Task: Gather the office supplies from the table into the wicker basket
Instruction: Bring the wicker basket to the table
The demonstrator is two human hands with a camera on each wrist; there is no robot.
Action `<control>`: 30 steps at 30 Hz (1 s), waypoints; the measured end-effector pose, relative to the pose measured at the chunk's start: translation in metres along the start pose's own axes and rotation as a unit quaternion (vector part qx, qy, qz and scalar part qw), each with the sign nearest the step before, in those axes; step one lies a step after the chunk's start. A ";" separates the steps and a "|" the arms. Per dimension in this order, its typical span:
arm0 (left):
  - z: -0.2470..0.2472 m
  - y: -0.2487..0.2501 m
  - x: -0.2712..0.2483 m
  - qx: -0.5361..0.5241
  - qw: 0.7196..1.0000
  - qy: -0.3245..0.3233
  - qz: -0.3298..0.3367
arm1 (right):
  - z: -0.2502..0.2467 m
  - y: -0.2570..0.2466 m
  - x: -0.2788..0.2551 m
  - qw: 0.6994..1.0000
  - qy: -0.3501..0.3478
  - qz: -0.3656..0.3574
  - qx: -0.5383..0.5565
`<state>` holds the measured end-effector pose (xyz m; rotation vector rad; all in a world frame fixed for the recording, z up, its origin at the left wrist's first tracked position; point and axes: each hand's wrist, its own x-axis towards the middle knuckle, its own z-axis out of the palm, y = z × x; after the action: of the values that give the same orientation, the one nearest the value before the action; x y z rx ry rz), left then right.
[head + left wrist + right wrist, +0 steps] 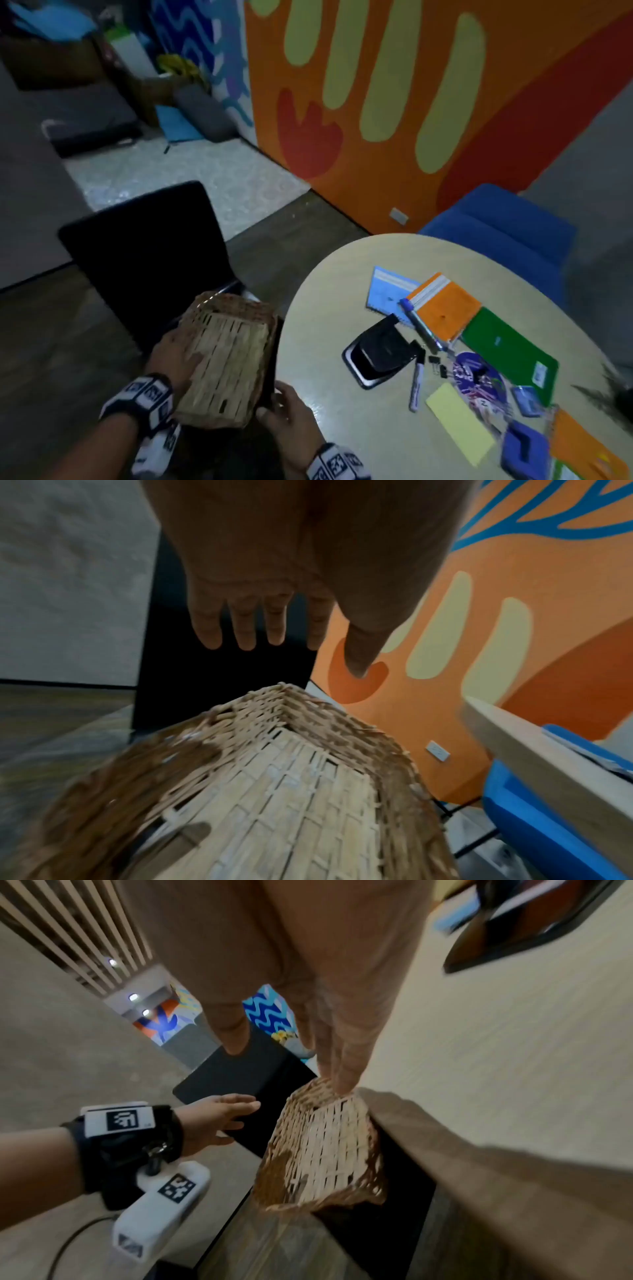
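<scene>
Head view shows your left hand [171, 356] beside the wicker basket [227, 359], fingers straight and spread, the grip apart and not touching it in the left wrist view. Your right hand [291, 421] holds the basket's near right corner, its grip clamped on the rim. That basket sits off the round surface [342, 428], just left of its edge, over a black chair [147, 253]. On the surface, well right of the basket, lie a black hole punch [380, 356], two markers [416, 383], notebooks [445, 308], a yellow paper slip [459, 423] and binder clips [436, 365].
</scene>
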<state>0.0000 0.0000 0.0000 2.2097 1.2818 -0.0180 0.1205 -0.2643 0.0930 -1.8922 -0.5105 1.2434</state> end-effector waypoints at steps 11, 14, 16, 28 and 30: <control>0.015 -0.058 0.029 -0.087 0.977 -0.083 -0.176 | 0.079 0.025 0.093 0.992 0.000 0.128 -0.005; 0.027 -0.060 0.025 -0.088 0.973 -0.115 -0.179 | 0.076 0.028 0.106 0.985 0.007 0.168 0.026; 0.031 -0.059 0.022 -0.071 0.976 -0.099 -0.182 | 0.079 0.035 0.112 0.984 0.017 0.175 0.028; -0.072 -0.039 -0.030 -0.055 0.994 -0.062 -0.075 | 0.071 0.027 0.070 0.999 -0.021 0.035 0.026; -0.095 -0.027 -0.048 -0.083 0.994 -0.046 -0.049 | 0.058 0.016 0.053 0.999 0.004 0.017 0.045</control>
<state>-0.0728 0.0184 0.0796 1.9804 1.2922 -0.0491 0.0905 -0.2143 0.0381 -1.8365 -0.4130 1.2595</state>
